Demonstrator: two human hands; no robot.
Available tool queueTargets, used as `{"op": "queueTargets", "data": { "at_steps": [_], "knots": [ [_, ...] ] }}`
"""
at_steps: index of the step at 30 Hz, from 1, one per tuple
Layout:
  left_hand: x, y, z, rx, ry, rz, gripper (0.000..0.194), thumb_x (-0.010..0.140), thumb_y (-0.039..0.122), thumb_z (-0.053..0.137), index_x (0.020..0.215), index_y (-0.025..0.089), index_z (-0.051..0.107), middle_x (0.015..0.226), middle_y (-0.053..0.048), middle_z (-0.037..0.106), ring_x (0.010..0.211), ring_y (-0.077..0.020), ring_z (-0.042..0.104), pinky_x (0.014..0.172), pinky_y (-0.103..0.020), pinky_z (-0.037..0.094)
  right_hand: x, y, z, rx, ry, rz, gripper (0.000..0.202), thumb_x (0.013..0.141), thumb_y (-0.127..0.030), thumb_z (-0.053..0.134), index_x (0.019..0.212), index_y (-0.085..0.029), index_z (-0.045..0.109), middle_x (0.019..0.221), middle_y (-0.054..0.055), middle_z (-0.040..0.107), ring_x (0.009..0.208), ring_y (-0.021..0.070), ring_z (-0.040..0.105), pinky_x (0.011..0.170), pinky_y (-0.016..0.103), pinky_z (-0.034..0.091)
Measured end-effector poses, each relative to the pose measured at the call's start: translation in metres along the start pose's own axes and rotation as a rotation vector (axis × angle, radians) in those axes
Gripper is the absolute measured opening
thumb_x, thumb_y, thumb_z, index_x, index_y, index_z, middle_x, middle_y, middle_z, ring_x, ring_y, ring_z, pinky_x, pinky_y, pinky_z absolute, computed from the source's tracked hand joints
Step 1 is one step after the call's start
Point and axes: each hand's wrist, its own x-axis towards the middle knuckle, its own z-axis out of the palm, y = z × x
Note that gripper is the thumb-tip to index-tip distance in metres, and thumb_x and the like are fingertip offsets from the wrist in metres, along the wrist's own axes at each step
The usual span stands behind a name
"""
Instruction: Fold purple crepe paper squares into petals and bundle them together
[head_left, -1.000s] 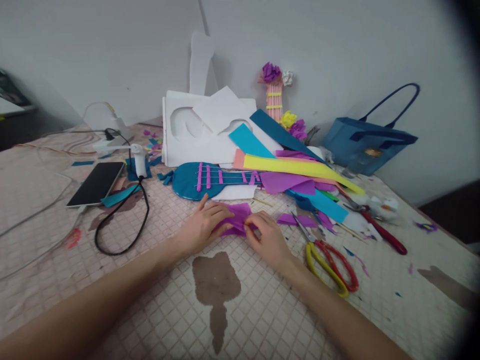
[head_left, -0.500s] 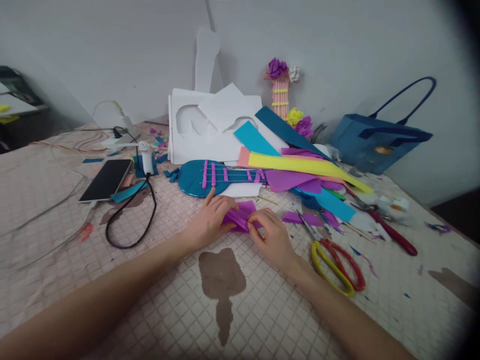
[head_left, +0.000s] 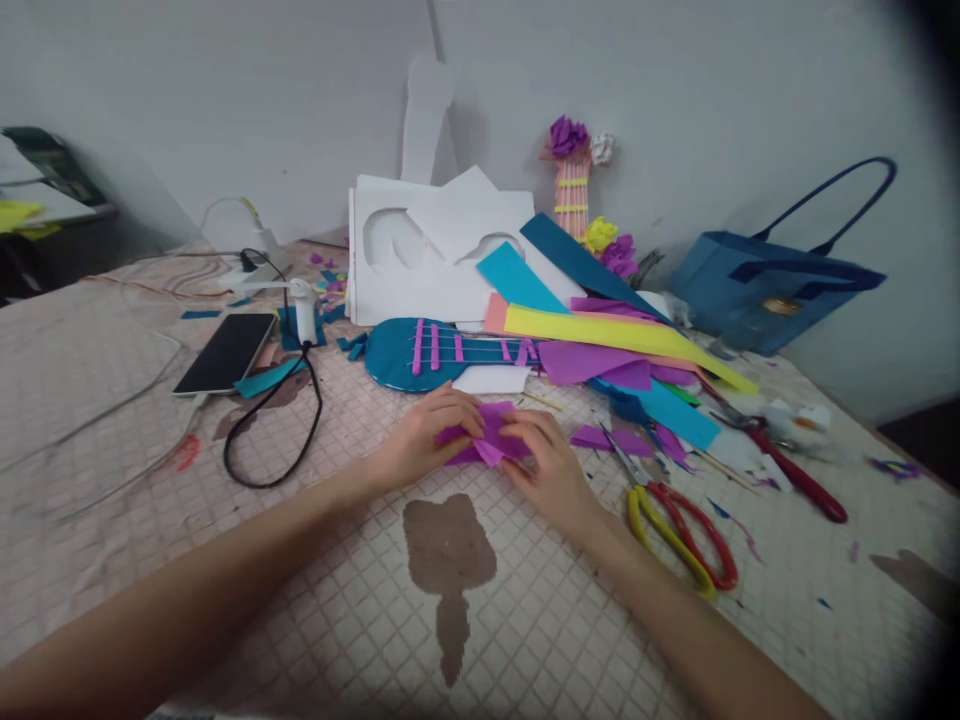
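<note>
Between my two hands is a piece of purple crepe paper (head_left: 491, 437), creased, with a folded flap standing up in its middle. My left hand (head_left: 431, 437) grips its left side, fingers bent over the paper. On the other side, my right hand (head_left: 546, 462) pinches the right part of the sheet between thumb and fingers. Just behind them lies a small blue paper-covered guitar (head_left: 401, 355) with purple strips across its neck and thin strings. Scissors (head_left: 667, 520) with one yellow and one red handle rest to the right of my right hand, blades slightly apart.
Crepe paper strips (head_left: 600, 328) in several colours pile up behind on the right, near red-handled pliers (head_left: 799, 475). White cut-out sheets (head_left: 442, 285) lean on the wall beside a pink decorated guitar (head_left: 572, 200). A phone (head_left: 227, 355) and black cable (head_left: 315, 430) lie left; a blue bag (head_left: 705, 275) stands right.
The purple paper's middle flap has been turned up toward me, and my fingers have shifted on the sheet. The whole view has moved slightly, so things sit a little further right.
</note>
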Motion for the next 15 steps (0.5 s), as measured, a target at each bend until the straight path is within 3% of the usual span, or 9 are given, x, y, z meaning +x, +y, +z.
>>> {"op": "queueTargets", "data": {
  "at_steps": [3, 7, 15],
  "knots": [
    [0.001, -0.004, -0.003, -0.04, -0.021, 0.09, 0.006, 0.087, 0.02, 0.059, 0.086, 0.018, 0.065, 0.097, -0.006, 0.069, 0.104, -0.0185, 0.06, 0.104, -0.043, 0.037, -0.003, 0.003, -0.003, -0.003, 0.031, -0.043, 0.02, 0.081, -0.006, 0.052, 0.091, -0.023, 0.057, 0.103, 0.008, 0.062, 0.103, 0.0238, 0.056, 0.09, 0.046, 0.047],
    [0.001, -0.009, -0.008, -0.062, -0.06, 0.159, 0.005, 0.085, 0.022, 0.064, 0.085, 0.018, 0.067, 0.098, -0.008, 0.069, 0.105, -0.0196, 0.058, 0.093, -0.036, 0.046, -0.006, 0.003, -0.013, -0.009, 0.039, -0.116, 0.02, 0.082, -0.005, 0.052, 0.091, -0.022, 0.057, 0.098, 0.006, 0.066, 0.099, 0.0223, 0.058, 0.089, 0.045, 0.047],
    [0.001, -0.011, -0.018, 0.044, -0.277, 0.173, 0.009, 0.088, 0.02, 0.059, 0.084, 0.018, 0.067, 0.102, -0.007, 0.068, 0.1, -0.0191, 0.058, 0.092, -0.036, 0.044, -0.009, 0.006, -0.02, -0.016, -0.071, -0.207, 0.017, 0.084, -0.006, 0.054, 0.091, -0.021, 0.06, 0.09, 0.005, 0.067, 0.092, 0.0206, 0.059, 0.085, 0.041, 0.051]
  ]
}}
